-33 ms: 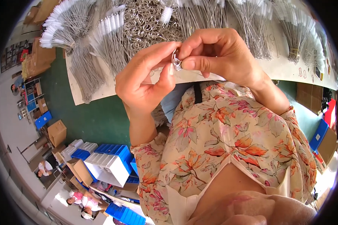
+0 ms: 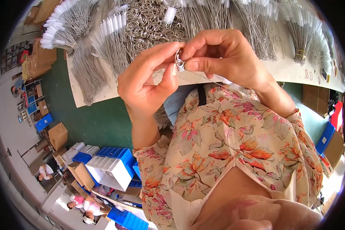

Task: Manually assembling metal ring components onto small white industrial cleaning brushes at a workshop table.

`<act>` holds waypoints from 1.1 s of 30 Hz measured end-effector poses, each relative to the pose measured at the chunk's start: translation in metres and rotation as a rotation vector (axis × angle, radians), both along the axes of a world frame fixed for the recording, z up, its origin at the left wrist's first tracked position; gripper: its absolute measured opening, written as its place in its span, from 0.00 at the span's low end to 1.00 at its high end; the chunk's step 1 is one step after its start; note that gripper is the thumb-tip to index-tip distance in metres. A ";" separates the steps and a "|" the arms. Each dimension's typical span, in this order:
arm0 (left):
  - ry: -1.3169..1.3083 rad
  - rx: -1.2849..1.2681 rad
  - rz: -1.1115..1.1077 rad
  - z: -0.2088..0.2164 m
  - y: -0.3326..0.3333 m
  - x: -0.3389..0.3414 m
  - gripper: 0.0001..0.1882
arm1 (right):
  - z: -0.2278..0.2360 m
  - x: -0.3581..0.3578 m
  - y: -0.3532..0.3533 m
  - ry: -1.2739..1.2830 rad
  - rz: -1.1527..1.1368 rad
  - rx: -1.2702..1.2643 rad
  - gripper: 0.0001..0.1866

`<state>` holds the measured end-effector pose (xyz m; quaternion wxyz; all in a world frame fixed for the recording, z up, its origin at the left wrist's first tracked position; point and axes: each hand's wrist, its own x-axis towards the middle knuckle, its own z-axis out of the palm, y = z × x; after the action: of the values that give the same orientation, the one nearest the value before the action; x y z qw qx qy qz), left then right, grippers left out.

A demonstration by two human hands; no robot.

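Observation:
Between my hands, above the table's near edge, is a small shiny metal ring with a silvery wire coil at its lower side. My left hand pinches the ring between thumb and forefinger. Thumb and forefinger of my right hand are closed at the coil's right side. From there a thin wire stem slants down to the right beneath the right hand, toward something whitish that looks like brush bristles. My fingers hide part of the ring and stem.
A heap of metal rings lies beyond my hands. Bundles of white-bristled wire brushes flank it on the pale table. Blue and white crates stand at lower left, with other people farther off.
The thin wire stem beneath my right hand now shows, and the coil has turned slightly. Both hands have stayed nearly in place.

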<state>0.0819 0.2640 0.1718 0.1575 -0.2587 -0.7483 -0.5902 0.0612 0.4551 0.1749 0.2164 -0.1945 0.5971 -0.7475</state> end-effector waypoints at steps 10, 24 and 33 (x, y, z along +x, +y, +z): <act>-0.412 0.180 -0.035 -0.016 -0.011 0.001 0.07 | -0.012 0.002 -0.010 -0.061 -0.038 -0.025 0.07; -0.740 0.542 -0.004 0.027 -0.026 0.044 0.08 | -0.002 0.009 -0.029 0.066 0.103 -0.025 0.06; -0.255 0.253 0.366 0.028 -0.049 0.086 0.08 | 0.003 0.024 -0.072 0.072 0.315 -0.120 0.04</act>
<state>0.1678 0.2150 0.2003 0.1970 -0.0208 -0.7166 -0.6687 0.0848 0.3828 0.1782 0.2974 -0.3252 0.5207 -0.7312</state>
